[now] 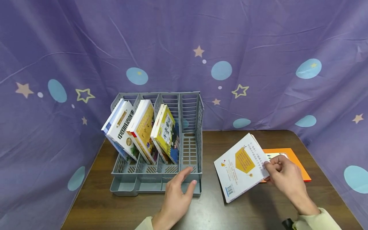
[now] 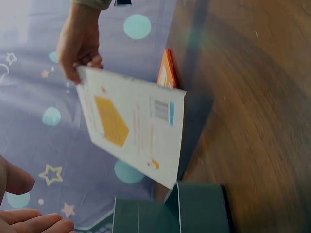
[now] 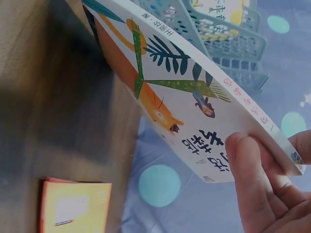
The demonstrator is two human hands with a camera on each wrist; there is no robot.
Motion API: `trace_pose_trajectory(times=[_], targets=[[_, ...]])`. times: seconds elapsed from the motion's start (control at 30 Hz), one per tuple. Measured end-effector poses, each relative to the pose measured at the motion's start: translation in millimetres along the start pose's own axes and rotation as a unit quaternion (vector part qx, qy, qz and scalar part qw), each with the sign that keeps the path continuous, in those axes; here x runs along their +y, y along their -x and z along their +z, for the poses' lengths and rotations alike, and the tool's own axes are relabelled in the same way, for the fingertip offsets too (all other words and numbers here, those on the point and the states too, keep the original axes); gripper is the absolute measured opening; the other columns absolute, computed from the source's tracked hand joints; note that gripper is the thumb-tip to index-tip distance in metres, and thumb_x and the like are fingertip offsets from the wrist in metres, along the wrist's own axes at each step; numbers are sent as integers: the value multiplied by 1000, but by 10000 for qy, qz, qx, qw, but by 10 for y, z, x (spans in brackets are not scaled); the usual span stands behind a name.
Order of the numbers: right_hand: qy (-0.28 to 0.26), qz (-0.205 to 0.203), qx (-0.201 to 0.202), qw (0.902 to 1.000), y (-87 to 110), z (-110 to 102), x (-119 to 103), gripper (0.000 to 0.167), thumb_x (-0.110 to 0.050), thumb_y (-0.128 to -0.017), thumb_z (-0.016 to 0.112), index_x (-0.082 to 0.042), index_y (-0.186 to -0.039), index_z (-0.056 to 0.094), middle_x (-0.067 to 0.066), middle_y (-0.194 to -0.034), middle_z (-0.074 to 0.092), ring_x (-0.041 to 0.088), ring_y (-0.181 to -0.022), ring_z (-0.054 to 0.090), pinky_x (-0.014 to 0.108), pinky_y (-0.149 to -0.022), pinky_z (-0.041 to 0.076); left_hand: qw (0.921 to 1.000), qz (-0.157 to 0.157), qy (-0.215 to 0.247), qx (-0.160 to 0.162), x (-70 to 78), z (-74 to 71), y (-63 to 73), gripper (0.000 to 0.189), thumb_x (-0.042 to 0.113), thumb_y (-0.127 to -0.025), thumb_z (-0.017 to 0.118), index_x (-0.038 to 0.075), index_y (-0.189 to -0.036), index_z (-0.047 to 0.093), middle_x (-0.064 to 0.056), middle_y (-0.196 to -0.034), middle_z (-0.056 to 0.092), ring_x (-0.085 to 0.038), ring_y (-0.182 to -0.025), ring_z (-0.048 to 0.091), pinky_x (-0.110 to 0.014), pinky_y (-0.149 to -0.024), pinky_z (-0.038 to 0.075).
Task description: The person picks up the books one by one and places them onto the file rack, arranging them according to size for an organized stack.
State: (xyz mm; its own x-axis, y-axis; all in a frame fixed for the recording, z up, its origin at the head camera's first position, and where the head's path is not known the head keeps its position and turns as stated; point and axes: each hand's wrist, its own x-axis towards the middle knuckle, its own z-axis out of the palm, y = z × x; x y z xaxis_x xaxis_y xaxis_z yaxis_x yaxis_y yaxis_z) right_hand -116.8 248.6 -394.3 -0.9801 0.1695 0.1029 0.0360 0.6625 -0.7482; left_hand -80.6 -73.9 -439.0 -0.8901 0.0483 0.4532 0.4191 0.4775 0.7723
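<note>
Book held by one end, pinched in your right hand, tilted over the table; your left hand, thumb spread, holds nothing near the rack. Transfer step, judging by this; next move likely calls for aligning it with the bookless right slot. Only the right wrist view shows its leafy front cover.

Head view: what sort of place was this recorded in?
Probably a makeshift recording booth, though the room beyond is hidden: purple cloth printed with stars and ovals hangs behind and beside a dark wood-look table, which bears a grey rack holding upright, leaning books.
</note>
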Motion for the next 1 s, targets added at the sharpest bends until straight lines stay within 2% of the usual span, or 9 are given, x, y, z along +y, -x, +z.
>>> trace_pose_trajectory(times=[0.17,0.37,0.57,0.8,1.0], targets=[[66,-287,252,9992,39,29,-121,14,-13,-91,61,0,-90,57,7,-70,68,13,-48,62,27,-44,51,9998,118,11,-133,89,101,21,43,10,-84,72,10,-126,59,-5,-122,64,-18,-112,60,-38,-89,51],[398,-529,547,9963,65,64,-222,10,-14,-89,62,-5,-86,58,3,-68,69,12,-48,62,24,-42,47,9994,98,165,-297,168,183,38,48,13,-83,74,14,-128,57,1,-125,62,-15,-115,57,-38,-92,49],[341,-751,695,9942,120,85,-320,8,-10,-86,64,-6,-83,58,2,-64,67,4,-44,58,22,-41,47,9972,654,295,-196,230,309,36,49,12,-83,74,10,-128,56,-6,-123,62,-21,-113,59,-38,-91,50],[313,-866,670,9935,192,69,-437,9,-9,-86,65,-4,-83,58,1,-63,66,2,-45,58,21,-42,48,9946,978,254,-255,351,430,58,50,16,-82,74,10,-128,56,-6,-118,65,-19,-108,61,-34,-85,52],[447,-914,739,9921,301,33,-553,10,-13,-86,67,-9,-84,59,-4,-63,66,1,-45,57,20,-39,42,9938,867,302,-629,448,511,107,56,27,-82,76,9,-130,54,-8,-122,63,-17,-109,60,-31,-87,52]])
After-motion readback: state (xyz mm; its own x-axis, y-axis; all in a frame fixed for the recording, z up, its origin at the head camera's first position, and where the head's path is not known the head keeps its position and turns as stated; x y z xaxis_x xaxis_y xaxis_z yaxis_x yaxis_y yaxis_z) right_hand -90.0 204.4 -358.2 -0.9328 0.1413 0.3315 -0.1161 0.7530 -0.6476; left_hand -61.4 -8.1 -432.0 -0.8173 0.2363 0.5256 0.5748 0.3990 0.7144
